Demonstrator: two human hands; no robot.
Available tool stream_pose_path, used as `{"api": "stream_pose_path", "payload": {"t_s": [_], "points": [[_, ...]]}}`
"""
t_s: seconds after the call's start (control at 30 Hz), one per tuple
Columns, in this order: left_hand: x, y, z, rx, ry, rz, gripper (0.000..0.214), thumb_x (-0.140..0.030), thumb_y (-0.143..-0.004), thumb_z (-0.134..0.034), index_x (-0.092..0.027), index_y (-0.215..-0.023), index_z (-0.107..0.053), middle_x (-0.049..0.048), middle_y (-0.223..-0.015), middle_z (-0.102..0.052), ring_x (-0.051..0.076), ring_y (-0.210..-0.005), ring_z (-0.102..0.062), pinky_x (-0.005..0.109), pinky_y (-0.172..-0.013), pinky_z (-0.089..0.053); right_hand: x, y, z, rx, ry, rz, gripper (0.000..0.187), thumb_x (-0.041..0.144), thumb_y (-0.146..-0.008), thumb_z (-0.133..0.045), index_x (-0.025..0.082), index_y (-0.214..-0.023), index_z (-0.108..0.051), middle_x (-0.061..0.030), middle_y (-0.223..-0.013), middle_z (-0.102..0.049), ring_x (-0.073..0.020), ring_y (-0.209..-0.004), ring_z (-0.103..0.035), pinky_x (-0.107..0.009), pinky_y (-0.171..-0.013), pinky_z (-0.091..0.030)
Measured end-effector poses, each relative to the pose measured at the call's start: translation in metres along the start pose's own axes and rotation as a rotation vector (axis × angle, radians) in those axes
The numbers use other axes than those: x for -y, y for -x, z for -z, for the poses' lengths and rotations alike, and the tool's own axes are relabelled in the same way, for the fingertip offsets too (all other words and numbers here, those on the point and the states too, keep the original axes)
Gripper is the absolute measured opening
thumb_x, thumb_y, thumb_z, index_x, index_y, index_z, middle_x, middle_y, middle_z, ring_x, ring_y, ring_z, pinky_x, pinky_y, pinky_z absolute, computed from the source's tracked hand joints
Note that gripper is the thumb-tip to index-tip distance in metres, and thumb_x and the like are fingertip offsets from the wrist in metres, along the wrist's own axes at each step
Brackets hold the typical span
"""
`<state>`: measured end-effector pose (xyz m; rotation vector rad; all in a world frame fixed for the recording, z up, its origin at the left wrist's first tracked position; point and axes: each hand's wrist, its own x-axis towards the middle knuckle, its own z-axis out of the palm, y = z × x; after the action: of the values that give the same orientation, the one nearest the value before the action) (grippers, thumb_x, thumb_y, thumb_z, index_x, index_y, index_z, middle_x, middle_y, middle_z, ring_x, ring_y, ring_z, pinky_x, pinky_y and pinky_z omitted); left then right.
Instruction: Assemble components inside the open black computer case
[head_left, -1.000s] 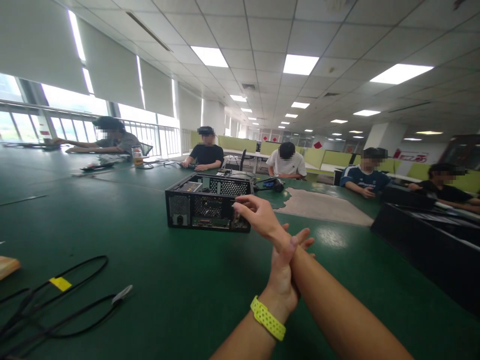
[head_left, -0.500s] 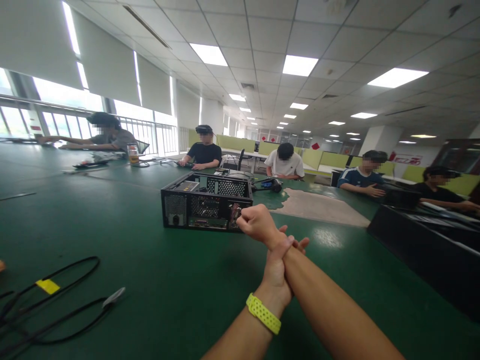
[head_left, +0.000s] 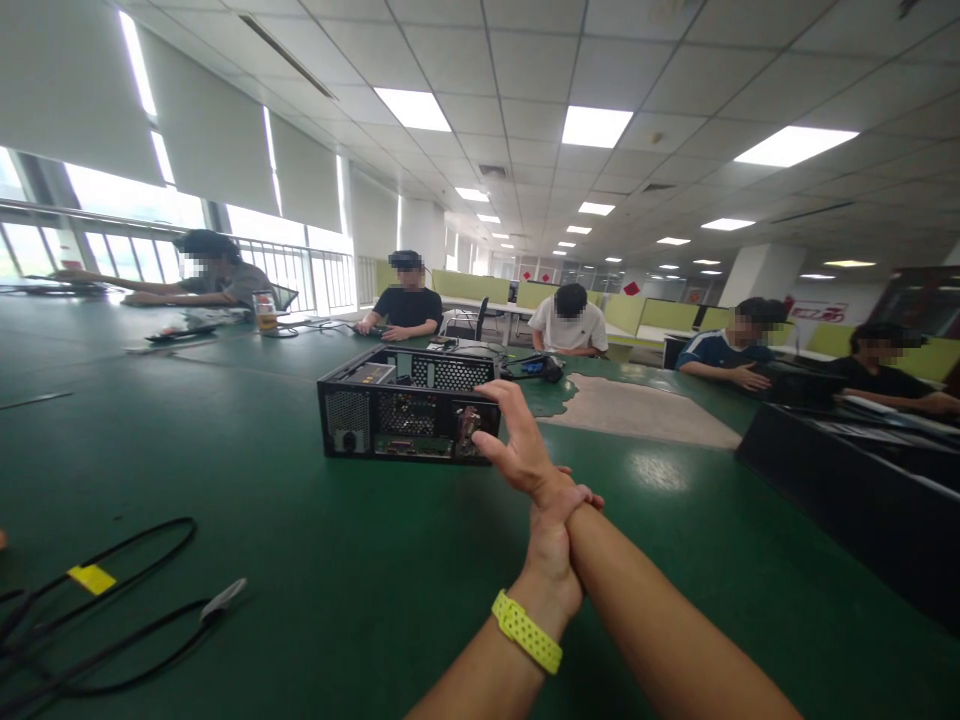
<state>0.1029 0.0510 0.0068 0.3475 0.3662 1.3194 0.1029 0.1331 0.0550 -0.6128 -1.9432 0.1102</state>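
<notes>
In the head view my left hand, above a yellow-green perforated wristband, is wrapped around my right wrist. My right hand holds nothing; its thumb and fingers are spread apart and bent toward the left. Just behind it an opened black desktop computer case lies on the green table, its back panel of ports and vents facing me. My fingertips overlap the case's right end in the picture; whether they touch it I cannot tell.
Black cables with a yellow tag lie at the lower left. A large black case stands at the right. A bare beige patch breaks the green tabletop. Several people sit around the far side, near a jar and cables.
My right hand has gone from a fist to spread fingers. My left hand's fingers have closed more tightly round the right wrist. The view has shifted slightly.
</notes>
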Motion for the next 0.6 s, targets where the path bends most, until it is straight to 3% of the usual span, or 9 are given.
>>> {"api": "stream_pose_path", "payload": {"t_s": [0.1,0.2,0.4,0.6], "points": [[0.005,0.002,0.000,0.002,-0.025,0.017,0.050,-0.019,-0.062,-0.073,-0.020,-0.103,-0.043,-0.0004,-0.065,-0.062,0.014,-0.062,-0.058,0.026,-0.062,-0.047,-0.005,0.007,0.005,-0.067,0.044,-0.045,0.078,0.064,-0.086,-0.043,0.025,-0.149,-0.018,-0.0072,-0.155,-0.010,-0.0271,-0.141,-0.011,-0.049,-0.116,-0.012],[0.013,0.003,0.002,0.009,-0.060,0.060,0.045,-0.020,-0.062,-0.072,-0.018,-0.098,-0.046,0.0001,-0.063,-0.062,0.013,-0.059,-0.056,0.025,-0.060,-0.046,-0.012,0.016,0.009,-0.083,0.079,-0.091,0.084,0.070,-0.087,-0.036,0.026,-0.151,-0.003,-0.0056,-0.157,0.007,-0.0287,-0.143,0.002,-0.055,-0.115,-0.003],[0.026,0.005,0.006,-0.015,-0.153,0.110,0.025,-0.024,-0.058,-0.071,-0.015,-0.072,-0.053,0.0013,-0.060,-0.060,0.012,-0.054,-0.052,0.027,-0.055,-0.044,-0.019,0.031,0.017,-0.067,0.092,-0.145,0.085,0.074,-0.086,-0.030,0.027,-0.151,0.001,-0.0040,-0.157,0.008,-0.0286,-0.143,0.007,-0.058,-0.114,0.001],[0.021,0.006,0.003,-0.034,-0.152,0.129,0.025,-0.024,-0.055,-0.071,-0.016,-0.069,-0.053,0.0004,-0.058,-0.058,0.012,-0.052,-0.050,0.027,-0.054,-0.043,-0.020,0.030,0.014,-0.049,0.099,-0.139,0.085,0.074,-0.086,-0.031,0.029,-0.151,0.001,-0.0040,-0.157,0.009,-0.0297,-0.143,0.007,-0.061,-0.112,0.001]]}}
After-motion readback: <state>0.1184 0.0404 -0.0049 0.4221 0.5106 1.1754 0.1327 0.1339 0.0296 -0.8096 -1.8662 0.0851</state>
